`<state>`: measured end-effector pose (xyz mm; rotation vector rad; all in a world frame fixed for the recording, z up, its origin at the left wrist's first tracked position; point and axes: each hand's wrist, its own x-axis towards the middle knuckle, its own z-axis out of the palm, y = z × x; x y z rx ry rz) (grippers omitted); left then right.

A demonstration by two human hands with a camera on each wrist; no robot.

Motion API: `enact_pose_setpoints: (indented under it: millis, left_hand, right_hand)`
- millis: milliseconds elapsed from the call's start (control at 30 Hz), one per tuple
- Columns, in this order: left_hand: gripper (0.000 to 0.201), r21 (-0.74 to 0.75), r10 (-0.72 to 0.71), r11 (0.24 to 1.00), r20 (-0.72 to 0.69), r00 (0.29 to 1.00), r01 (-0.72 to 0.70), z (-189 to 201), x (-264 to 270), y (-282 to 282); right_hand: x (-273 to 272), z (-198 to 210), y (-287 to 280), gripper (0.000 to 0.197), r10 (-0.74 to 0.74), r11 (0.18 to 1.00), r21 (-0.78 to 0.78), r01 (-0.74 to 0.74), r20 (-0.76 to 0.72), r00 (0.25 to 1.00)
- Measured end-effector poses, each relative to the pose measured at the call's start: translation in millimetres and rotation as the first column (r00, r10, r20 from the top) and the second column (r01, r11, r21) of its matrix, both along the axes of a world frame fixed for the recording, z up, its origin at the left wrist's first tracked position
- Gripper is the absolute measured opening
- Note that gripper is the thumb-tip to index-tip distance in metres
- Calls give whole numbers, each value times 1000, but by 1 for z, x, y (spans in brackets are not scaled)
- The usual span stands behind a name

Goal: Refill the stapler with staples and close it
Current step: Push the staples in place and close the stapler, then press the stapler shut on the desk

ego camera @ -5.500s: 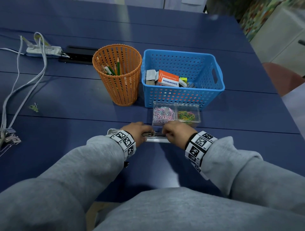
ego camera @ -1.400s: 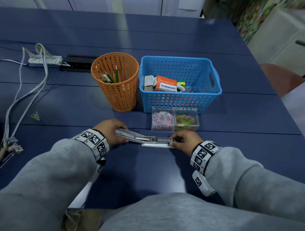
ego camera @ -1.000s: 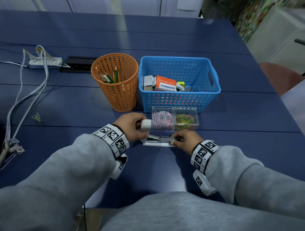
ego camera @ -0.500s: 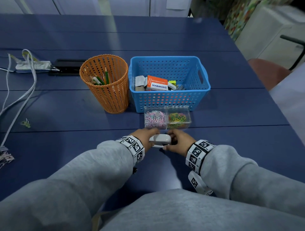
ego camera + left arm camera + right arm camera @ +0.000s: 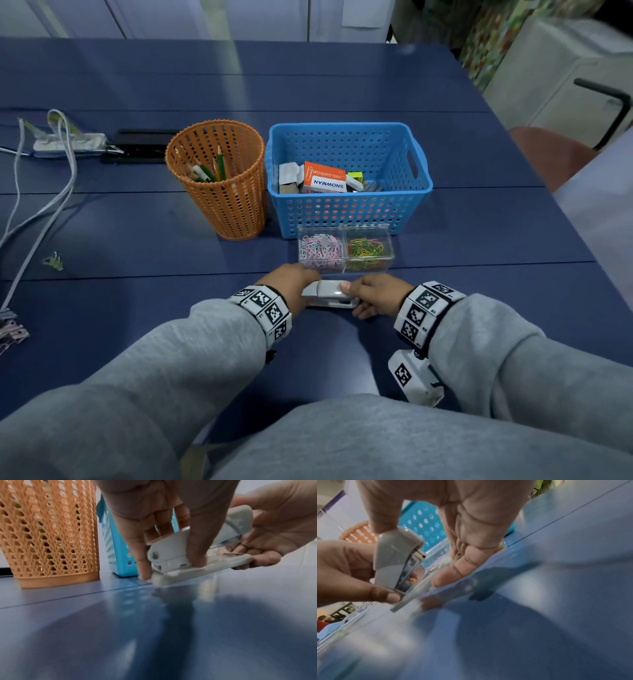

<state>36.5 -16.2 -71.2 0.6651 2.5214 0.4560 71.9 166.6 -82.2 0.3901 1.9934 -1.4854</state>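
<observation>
A pale grey stapler (image 5: 329, 295) lies on the blue table (image 5: 137, 308) right in front of me, its top arm folded down over the base. My left hand (image 5: 291, 286) pinches the hinge end, thumb on the near side and fingers on the far side of the stapler (image 5: 173, 550). My right hand (image 5: 371, 296) holds the nose end. Its thumb presses on top of the stapler (image 5: 392, 555) and its fingers (image 5: 452, 573) curl by the base. A narrow gap shows between nose and base. The staples inside are hidden.
Just behind the stapler stands a clear two-part box of paper clips (image 5: 344, 248). Behind that are a blue basket (image 5: 416, 185) with small boxes and an orange mesh cup (image 5: 222, 212) with pencils. Cables and a power strip (image 5: 68, 142) lie at the far left.
The stapler's top arm, laid open to the left 1.4 s ago, was swung over by my left hand and now lies down on the base. My right hand stayed at the nose end.
</observation>
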Motion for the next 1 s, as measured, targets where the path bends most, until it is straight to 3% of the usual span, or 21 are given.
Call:
enact_pose_setpoints:
  millis: [167,400,667,800,867,933,1000]
  left_hand:
    - [33,88,32,996,-66,997,-26,12,-2,-3]
    - [31,99,23,995,-119,993,-11,39,-5,1]
    - [34,139,54,990,-236,970,-21,77,-15,4]
    - [44,234,103,972,-303,948,-31,92,-14,6]
    - [55,300,168,951,-280,945,-81,94,-15,0]
    - [60,428,268,884,-135,954,-187,94,-14,-15]
    - [51,510,318,818,-15,948,-266,85,-5,-38]
  right_hand:
    - [-5,10,3,22,-21,998,-60,18,-59,998]
    - [-12,35,9,22,-36,999,-38,29,-219,975]
    - [-20,73,9,13,-53,993,-114,22,-277,959]
    - [-31,96,14,15,-76,997,-25,72,-385,920]
    - [-40,109,20,14,-75,997,1,82,-406,911]
    - [-49,124,25,11,-79,996,6,91,-428,900]
    - [-57,140,30,13,-108,993,-9,117,-459,882]
